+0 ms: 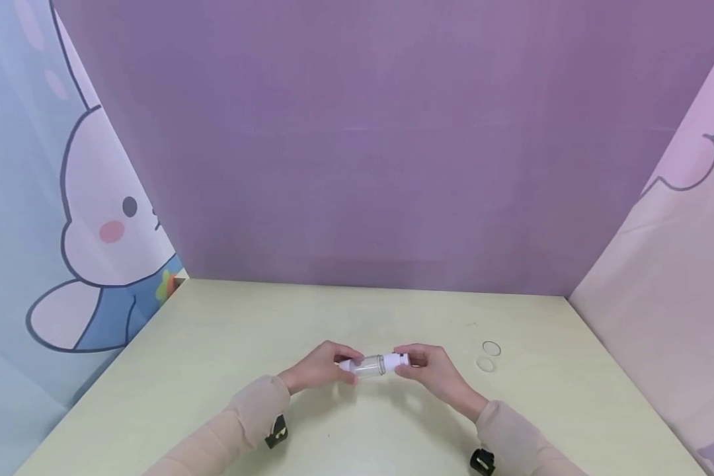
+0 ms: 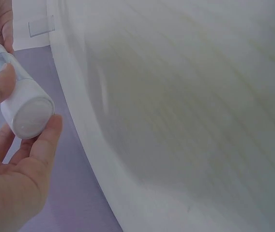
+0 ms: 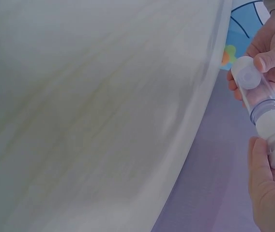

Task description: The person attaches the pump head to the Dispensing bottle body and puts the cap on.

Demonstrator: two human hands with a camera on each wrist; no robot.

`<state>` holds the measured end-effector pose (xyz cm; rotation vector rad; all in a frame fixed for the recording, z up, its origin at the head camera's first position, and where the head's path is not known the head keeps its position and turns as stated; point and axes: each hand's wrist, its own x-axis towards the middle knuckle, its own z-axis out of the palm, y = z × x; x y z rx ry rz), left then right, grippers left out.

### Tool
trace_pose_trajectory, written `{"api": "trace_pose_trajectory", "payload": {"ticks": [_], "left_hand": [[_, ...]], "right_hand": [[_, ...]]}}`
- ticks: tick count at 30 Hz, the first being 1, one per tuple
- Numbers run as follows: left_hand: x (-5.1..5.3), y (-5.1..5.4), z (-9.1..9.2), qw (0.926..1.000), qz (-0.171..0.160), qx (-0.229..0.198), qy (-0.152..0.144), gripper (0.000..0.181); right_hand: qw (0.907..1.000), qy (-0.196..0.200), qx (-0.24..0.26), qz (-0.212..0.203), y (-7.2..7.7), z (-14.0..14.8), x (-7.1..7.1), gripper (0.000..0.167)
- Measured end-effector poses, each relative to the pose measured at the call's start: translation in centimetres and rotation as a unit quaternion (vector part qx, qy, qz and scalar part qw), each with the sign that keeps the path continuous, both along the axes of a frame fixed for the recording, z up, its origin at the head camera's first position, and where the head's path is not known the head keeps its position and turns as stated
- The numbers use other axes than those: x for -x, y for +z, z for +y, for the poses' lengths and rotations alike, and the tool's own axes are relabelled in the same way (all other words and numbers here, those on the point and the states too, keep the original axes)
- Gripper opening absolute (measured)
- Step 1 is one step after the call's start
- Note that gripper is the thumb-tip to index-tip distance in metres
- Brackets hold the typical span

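You pinch a clear bottle [image 1: 369,366] above the table [image 1: 309,311], left hand [image 1: 324,367] on its left end, right hand [image 1: 433,371] on its right | Uneven fingertip pressure could let it slip | Two thin rings [image 1: 486,371] lie farther right.

pale yellow table [image 1: 214,337]; clear cylinder [image 1: 488,356] (faint, thin-rimmed) standing upright on its right part.

Left hand [image 1: 323,367] and right hand [image 1: 436,371] grip opposite ends of a clear, white-ended bottle [image 1: 370,366] over the worktop [image 1: 226,344]; two thin rings [image 1: 491,355] lie at right.
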<state>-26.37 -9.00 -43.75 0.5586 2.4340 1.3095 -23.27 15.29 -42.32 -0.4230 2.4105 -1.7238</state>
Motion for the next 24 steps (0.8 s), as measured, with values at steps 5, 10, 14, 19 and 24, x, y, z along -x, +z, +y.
{"api": "trace_pose_trajectory", "payload": {"ticks": [5, 10, 14, 19, 24], "left_hand": [[0.02, 0.09, -0.01, 1.0, 0.0, 0.0, 0.001, 0.038], [-0.13, 0.41, 0.08, 1.0, -0.004, 0.0, 0.004, 0.037], [-0.2, 0.53, 0.14, 1.0, -0.002, -0.001, 0.004, 0.036], [-0.29, 0.65, 0.13, 1.0, 0.0, -0.005, 0.0, 0.036], [-0.4, 0.84, 0.05, 0.9998, 0.013, -0.008, -0.011, 0.035]], "right_hand": [[1.0, -0.004, -0.006, 0.004, -0.01, -0.1, 0.09, 0.036], [0.9998, -0.014, -0.015, 0.007, 0.05, -0.14, 0.11, 0.037], [0.9995, -0.021, -0.02, 0.007, 0.11, -0.09, 0.0, 0.037], [0.9993, -0.027, -0.023, 0.006, 0.08, -0.06, -0.04, 0.037], [0.9993, -0.028, -0.025, 0.006, 0.04, -0.05, 0.06, 0.036]]}}
